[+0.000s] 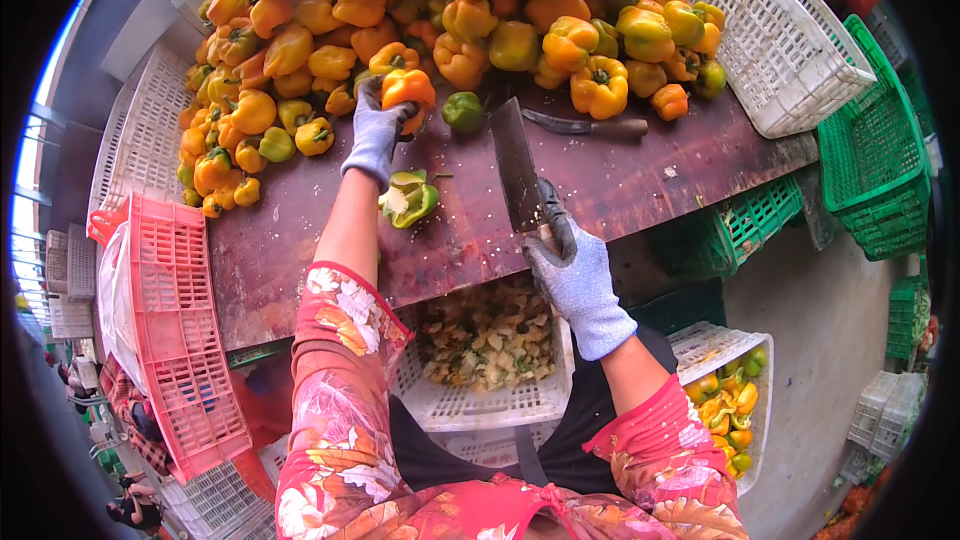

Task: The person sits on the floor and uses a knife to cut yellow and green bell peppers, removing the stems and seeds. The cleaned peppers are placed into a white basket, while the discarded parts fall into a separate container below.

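My gloved left hand [375, 124] grips an orange bell pepper [409, 88] at the front of the heap of bell peppers [465, 15]. In my gloved right hand [574, 270] is the handle of a cleaver, its dark broad blade [514, 165] lying over the dark red tabletop [457, 240] and pointing away from me. A whole green bell pepper [463, 112] rests between the left hand and the blade. Below the left hand lies a cut green bell pepper [409, 199] with its pale inside showing. Beyond the blade a curved knife [585, 124] lies flat, its handle to the right.
Under the table edge, a white crate [487, 416] holds pepper cores and scraps [487, 337]. Another white crate [759, 420] with yellow and green peppers stands at right. A pink crate [176, 315] is at left; green crates [874, 157] and a white crate [780, 37] flank the right.
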### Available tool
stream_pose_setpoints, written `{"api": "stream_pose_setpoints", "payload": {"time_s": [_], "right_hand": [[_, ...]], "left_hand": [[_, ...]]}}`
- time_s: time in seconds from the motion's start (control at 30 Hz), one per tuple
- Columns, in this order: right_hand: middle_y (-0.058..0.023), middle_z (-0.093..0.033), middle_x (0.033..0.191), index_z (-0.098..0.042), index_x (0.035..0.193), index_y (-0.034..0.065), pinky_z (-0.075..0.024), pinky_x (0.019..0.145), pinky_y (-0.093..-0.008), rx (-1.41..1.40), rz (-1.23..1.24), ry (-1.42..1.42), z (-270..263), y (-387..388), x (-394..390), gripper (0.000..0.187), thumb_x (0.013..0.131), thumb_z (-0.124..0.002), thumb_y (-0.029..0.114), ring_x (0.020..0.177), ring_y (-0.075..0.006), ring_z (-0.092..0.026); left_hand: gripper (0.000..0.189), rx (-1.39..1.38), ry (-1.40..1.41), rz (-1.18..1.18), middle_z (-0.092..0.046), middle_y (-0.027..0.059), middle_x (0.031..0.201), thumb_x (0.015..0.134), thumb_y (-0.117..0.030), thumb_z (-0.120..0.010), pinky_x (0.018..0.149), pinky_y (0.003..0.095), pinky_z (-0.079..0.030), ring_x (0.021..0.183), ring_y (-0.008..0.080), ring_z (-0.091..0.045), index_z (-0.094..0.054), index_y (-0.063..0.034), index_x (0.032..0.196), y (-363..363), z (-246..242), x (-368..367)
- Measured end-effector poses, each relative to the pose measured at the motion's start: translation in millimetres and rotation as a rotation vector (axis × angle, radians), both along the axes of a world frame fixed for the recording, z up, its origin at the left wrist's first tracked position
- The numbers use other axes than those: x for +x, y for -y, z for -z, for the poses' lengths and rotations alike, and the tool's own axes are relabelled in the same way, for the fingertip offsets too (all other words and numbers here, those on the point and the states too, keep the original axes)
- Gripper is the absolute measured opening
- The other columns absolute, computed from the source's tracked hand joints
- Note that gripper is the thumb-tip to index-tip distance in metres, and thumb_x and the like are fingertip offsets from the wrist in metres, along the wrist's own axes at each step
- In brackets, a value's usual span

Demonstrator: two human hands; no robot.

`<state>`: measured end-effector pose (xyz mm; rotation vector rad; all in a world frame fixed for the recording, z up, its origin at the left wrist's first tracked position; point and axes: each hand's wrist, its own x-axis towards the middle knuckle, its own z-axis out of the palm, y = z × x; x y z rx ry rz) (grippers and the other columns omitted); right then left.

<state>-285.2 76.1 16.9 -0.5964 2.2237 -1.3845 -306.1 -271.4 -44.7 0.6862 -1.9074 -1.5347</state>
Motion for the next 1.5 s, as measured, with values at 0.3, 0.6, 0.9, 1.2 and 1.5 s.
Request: {"api": "stream_pose_setpoints", "payload": {"time_s": [0.3, 0.6, 0.9, 1.2, 1.5], "right_hand": [[-0.0190, -0.070, 0.107, -0.049, 0.142, 0.0097, -0.0519, 0.085, -0.0329, -0.148, 0.090, 0.086, 19.3, 3.4, 4.0, 0.062, 0.084, -0.072, 0.016, 0.095, -0.0211, -0.069], [-0.0181, -0.070, 0.091, -0.045, 0.146, 0.0174, -0.0539, 0.076, -0.0394, -0.019, 0.032, 0.049, 6.0, 10.6, 29.4, 0.067, 0.083, -0.071, 0.018, 0.080, -0.0308, -0.069], [-0.0203, -0.067, 0.088, -0.054, 0.137, 0.0138, -0.0529, 0.069, -0.0435, 0.097, -0.269, -0.450, 8.7, -5.2, 44.2, 0.055, 0.085, -0.069, 0.023, 0.079, -0.0370, -0.067], [-0.0185, -0.063, 0.083, -0.056, 0.132, 0.0149, -0.0500, 0.067, -0.0458, 0.281, -0.558, -0.652, -17.1, -8.2, 61.3, 0.048, 0.085, -0.066, 0.021, 0.075, -0.0383, -0.063], [-0.0231, -0.064, 0.083, -0.063, 0.115, 0.0083, -0.0498, 0.070, -0.0428, 0.536, -0.730, -0.203, -106.6, 64.6, 27.8, 0.031, 0.089, -0.062, 0.026, 0.074, -0.0394, -0.063]], "left_hand": [[0.060, 0.804, -0.081, 0.247, -0.060, 0.0096, 0.122, 0.079, -0.004, -0.074, 0.094, 0.0366, -0.053, 0.111, 0.0239, -0.062, -0.048, -0.0054, 0.134, -116.5, -39.4, 164.9], [0.071, -0.922, 0.363, -0.132, -0.050, 0.0219, 0.131, 0.066, -0.005, -0.075, 0.104, 0.0460, -0.041, 0.120, 0.0414, -0.050, -0.049, -0.0102, 0.131, -130.6, 3.5, 164.4], [0.056, -0.726, 0.161, -0.067, -0.050, 0.0178, 0.132, 0.076, 0.000, -0.075, 0.107, 0.0418, -0.041, 0.123, 0.0358, -0.050, -0.057, -0.0111, 0.128, -168.0, 7.2, 205.1], [0.048, -0.696, 0.137, -0.148, -0.057, 0.0175, 0.121, 0.077, -0.004, -0.074, 0.098, 0.0416, -0.046, 0.114, 0.0353, -0.055, -0.058, -0.0066, 0.123, -159.2, 13.2, 199.8], [0.050, -0.706, 0.205, -0.141, -0.056, 0.0186, 0.125, 0.076, -0.012, -0.074, 0.103, 0.0446, -0.042, 0.117, 0.0372, -0.053, -0.059, -0.0078, 0.123, -153.5, 22.4, 199.3]]}}
